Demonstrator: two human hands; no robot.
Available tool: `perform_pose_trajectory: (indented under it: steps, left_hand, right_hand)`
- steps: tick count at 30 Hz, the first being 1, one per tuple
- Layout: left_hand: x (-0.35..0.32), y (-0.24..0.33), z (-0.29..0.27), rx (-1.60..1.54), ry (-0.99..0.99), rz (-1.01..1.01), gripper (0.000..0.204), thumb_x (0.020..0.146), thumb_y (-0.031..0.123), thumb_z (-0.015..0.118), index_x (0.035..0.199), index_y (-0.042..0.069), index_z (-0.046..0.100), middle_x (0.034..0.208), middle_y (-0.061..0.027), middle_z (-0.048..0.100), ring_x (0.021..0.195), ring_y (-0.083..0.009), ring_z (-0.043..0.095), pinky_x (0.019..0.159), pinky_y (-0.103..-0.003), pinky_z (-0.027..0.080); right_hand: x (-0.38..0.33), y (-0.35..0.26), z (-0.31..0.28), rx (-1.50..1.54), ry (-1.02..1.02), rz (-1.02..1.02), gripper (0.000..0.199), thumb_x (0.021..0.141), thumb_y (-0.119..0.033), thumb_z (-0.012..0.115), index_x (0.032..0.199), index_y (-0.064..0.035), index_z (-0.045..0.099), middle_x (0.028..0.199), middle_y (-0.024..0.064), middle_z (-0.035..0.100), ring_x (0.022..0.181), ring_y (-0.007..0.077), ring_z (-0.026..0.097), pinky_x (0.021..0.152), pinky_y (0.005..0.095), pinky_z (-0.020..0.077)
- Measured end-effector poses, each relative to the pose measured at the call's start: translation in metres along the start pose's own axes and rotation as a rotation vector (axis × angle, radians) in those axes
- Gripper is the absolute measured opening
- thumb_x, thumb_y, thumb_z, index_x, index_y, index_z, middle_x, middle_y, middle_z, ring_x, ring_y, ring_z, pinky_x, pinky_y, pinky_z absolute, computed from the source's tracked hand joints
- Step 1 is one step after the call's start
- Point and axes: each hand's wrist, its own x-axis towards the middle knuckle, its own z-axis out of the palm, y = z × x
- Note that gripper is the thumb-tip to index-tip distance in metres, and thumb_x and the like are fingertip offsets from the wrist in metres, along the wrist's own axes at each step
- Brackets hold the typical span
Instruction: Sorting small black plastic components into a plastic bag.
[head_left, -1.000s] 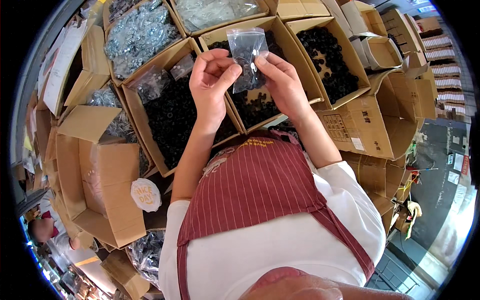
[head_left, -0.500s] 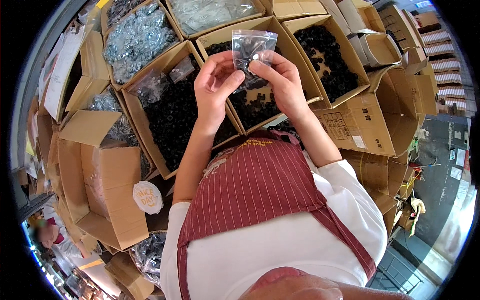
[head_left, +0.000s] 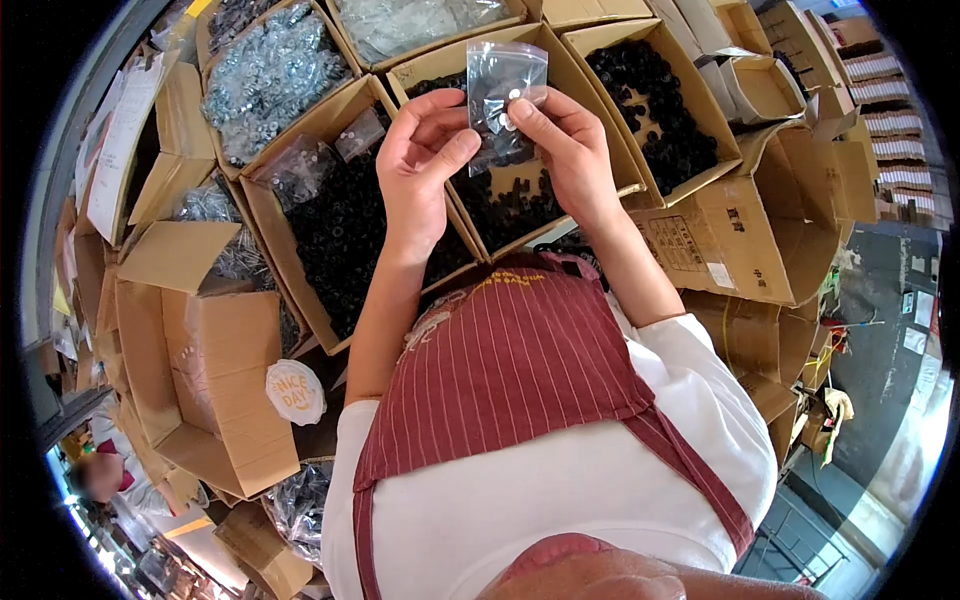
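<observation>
A small clear zip bag [head_left: 508,66] with white and dark small parts inside hangs upright above the boxes. My right hand [head_left: 572,150] pinches its right side, thumb in front and fingers behind. Beside the bag's left edge is my left hand [head_left: 418,165], its fingers loosely bent and the thumb apart from them; the thumb tip is at the edge of the bag, and I cannot tell whether it touches. Beneath the hands stands a cardboard box [head_left: 520,236] of small black parts. To its left, another box [head_left: 318,312] holds black ring-like pieces and a few small clear bags.
Bagged metal hardware [head_left: 270,80] fills a box at the far left, next to a box of clear bags [head_left: 420,25]. A box of black round parts [head_left: 655,110] stands right of my hands. Open cartons [head_left: 245,390] lie at left and right [head_left: 740,235]. Another person [head_left: 115,475] is at lower left.
My left hand has drawn left, its thumb easing off the bag. The bag has risen slightly and hangs straighter in my right hand, showing more of its lower part.
</observation>
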Motion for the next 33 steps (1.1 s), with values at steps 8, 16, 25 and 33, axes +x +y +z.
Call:
perform_pose_trajectory:
  steps: [8, 16, 25, 33]
  left_hand:
    - [-0.0005, 0.0015, 0.0008, 0.004, -0.006, 0.024, 0.037, 0.089, -0.002, 0.066, 0.125, -0.001, 0.057, 0.108, -0.0103, 0.069, 0.098, -0.0135, 0.063, 0.083, -0.026, 0.051]
    - [-0.0048, 0.0027, 0.0051, 0.059, -0.160, -0.077, 0.044, 0.085, -0.002, 0.072, 0.125, -0.002, 0.053, 0.110, -0.0062, 0.063, 0.101, -0.0141, 0.062, 0.086, -0.027, 0.052]
    - [-0.0044, 0.0018, 0.0023, 0.042, -0.107, 0.026, 0.045, 0.085, -0.002, 0.072, 0.126, -0.002, 0.054, 0.106, -0.0076, 0.065, 0.097, -0.0134, 0.062, 0.086, -0.027, 0.051]
    - [-0.0046, 0.0031, 0.0034, 0.020, -0.088, 0.047, 0.041, 0.087, -0.003, 0.068, 0.125, -0.003, 0.053, 0.107, -0.0084, 0.066, 0.097, -0.0135, 0.062, 0.085, -0.027, 0.051]
  right_hand:
    - [-0.0021, -0.0010, 0.0024, -0.018, 0.023, -0.069, 0.017, 0.098, -0.016, 0.064, 0.103, -0.0006, 0.067, 0.091, -0.0023, 0.065, 0.085, 0.0034, 0.055, 0.078, 0.0204, 0.0449]
    - [-0.0041, -0.0023, 0.0037, -0.115, 0.068, -0.125, 0.017, 0.098, -0.016, 0.064, 0.103, -0.0005, 0.067, 0.092, -0.0028, 0.065, 0.085, 0.0025, 0.056, 0.077, 0.0196, 0.0453]
    - [-0.0065, -0.0052, 0.0039, -0.039, 0.065, -0.101, 0.020, 0.100, -0.013, 0.059, 0.111, 0.0021, 0.066, 0.101, 0.0016, 0.068, 0.091, 0.0058, 0.060, 0.082, 0.0209, 0.0476]
    - [-0.0079, -0.0060, -0.0010, -0.046, 0.036, -0.091, 0.022, 0.102, -0.013, 0.053, 0.114, 0.0026, 0.063, 0.105, 0.0038, 0.067, 0.095, 0.0079, 0.060, 0.087, 0.0238, 0.0472]
